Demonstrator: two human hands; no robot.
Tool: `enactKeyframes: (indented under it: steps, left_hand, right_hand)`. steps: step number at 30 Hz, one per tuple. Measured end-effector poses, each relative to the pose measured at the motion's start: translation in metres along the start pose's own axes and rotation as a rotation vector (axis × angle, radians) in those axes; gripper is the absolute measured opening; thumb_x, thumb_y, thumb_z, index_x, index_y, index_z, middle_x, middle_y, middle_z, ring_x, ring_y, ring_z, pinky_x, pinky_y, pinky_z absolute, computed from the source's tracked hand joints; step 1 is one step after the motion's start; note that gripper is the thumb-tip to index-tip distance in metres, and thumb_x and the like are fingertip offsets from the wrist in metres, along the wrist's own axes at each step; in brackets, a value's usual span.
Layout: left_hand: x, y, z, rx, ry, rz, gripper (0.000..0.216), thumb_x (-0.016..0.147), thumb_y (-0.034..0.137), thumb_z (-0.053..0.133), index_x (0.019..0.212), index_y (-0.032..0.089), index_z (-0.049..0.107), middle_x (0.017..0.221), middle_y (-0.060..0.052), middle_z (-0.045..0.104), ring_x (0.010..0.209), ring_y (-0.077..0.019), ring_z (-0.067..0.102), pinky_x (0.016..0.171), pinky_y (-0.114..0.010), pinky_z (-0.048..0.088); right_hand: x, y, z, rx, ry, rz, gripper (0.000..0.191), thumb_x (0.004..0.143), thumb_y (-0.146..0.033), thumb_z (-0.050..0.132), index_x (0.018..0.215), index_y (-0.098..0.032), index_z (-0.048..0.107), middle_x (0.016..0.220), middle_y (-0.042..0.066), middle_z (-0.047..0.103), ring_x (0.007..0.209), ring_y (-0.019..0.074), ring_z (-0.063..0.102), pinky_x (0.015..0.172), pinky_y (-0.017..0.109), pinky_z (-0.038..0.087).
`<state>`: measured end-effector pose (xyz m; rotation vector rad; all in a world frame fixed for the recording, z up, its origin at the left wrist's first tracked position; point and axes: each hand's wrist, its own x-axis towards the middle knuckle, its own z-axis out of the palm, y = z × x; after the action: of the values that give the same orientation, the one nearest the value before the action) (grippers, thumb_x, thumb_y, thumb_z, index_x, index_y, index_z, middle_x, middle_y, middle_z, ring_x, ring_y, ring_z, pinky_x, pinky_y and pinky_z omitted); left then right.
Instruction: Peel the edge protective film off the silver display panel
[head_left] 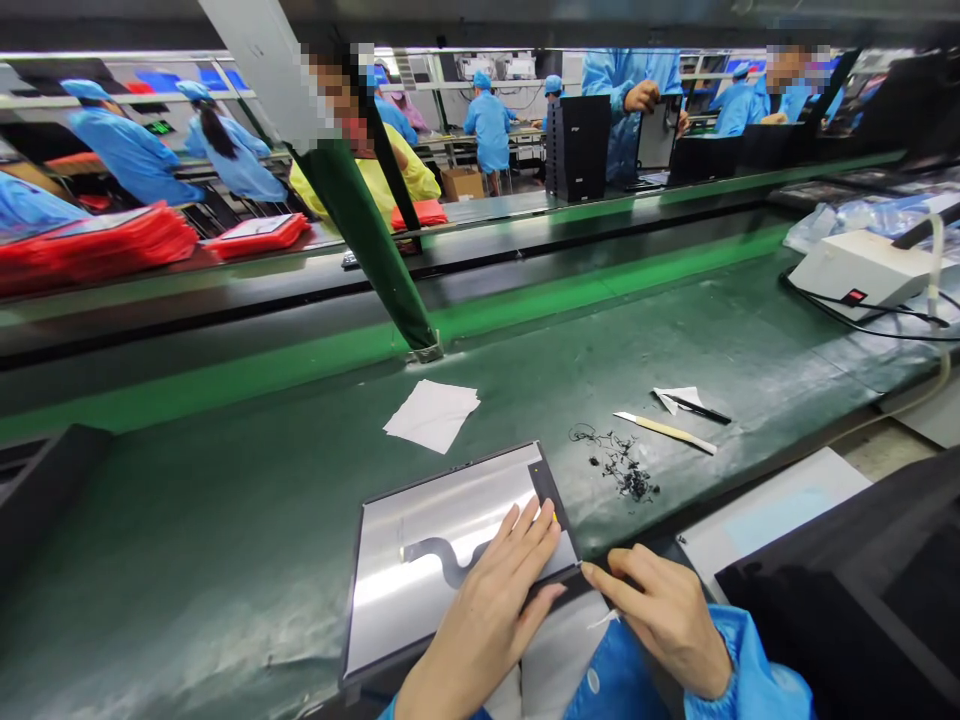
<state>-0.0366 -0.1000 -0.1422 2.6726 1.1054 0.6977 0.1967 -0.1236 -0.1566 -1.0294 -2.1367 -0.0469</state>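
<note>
A silver-backed display panel with a dark frame and a black flex cable lies on the green bench near its front edge. My left hand rests flat on the panel's right part, fingers stretched out, covering some of the cable. At the panel's near right corner is my right hand, its fingers curled and the index fingertip touching the corner. A thin whitish tip shows below these fingers; what they hold is mostly hidden. Black scraps lie beyond the panel, beside a pale-handled knife-like tool and black tweezers.
White sheets lie behind the panel, near a slanted green post. A white device with cables stands at the right. A black tray-like object sits at the left. Several people in blue work across the line.
</note>
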Motion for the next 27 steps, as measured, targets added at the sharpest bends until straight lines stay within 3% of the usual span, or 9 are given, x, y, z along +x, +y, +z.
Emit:
enactKeyframes:
  steps: [7,10,22,24,27]
  left_hand:
    - [0.000,0.002,0.001,0.019,-0.001,0.001,0.047,0.105,0.024,0.043,0.151,0.017,0.038,0.152,-0.011,0.047,0.145,-0.0275,0.034,0.108,-0.047,0.049]
    - [0.000,0.004,0.000,0.043,0.007,0.014,0.047,0.105,0.021,0.042,0.152,0.015,0.036,0.152,-0.013,0.047,0.145,-0.0278,0.034,0.109,-0.048,0.048]
    - [0.000,0.005,0.002,0.019,0.025,0.006,0.053,0.104,0.019,0.043,0.155,0.018,0.030,0.153,-0.014,0.044,0.145,-0.0290,0.034,0.112,-0.050,0.044]
    - [0.000,0.005,0.003,0.018,0.039,0.010,0.053,0.103,0.020,0.044,0.155,0.017,0.031,0.153,-0.014,0.045,0.144,-0.0291,0.036,0.112,-0.051,0.044]
    - [0.001,0.005,0.006,0.009,0.048,0.010,0.054,0.103,0.020,0.046,0.155,0.018,0.030,0.153,-0.013,0.045,0.143,-0.0285,0.038,0.112,-0.051,0.044]
  right_hand:
    - [0.006,0.009,-0.001,0.005,-0.053,-0.145,0.027,0.102,-0.010,0.043,0.106,-0.012,0.069,0.078,0.007,0.070,0.059,0.0142,0.052,0.053,0.025,0.044]
    - [0.006,0.004,0.000,0.008,-0.025,-0.129,0.031,0.104,-0.011,0.039,0.106,-0.010,0.070,0.077,0.008,0.072,0.059,0.0148,0.055,0.052,0.026,0.045]
    - [-0.008,-0.026,0.013,-0.022,0.064,0.094,0.038,0.100,-0.007,0.038,0.129,-0.014,0.062,0.084,0.008,0.074,0.063,0.0166,0.064,0.054,0.025,0.051]
    - [-0.009,-0.029,0.010,0.066,0.026,0.183,0.033,0.102,-0.012,0.038,0.123,-0.018,0.063,0.083,0.006,0.072,0.063,0.0159,0.065,0.055,0.024,0.053]
    - [-0.013,-0.032,0.001,0.248,0.001,0.432,0.021,0.103,-0.027,0.044,0.120,-0.021,0.056,0.081,0.002,0.069,0.068,0.0153,0.070,0.062,0.022,0.057]
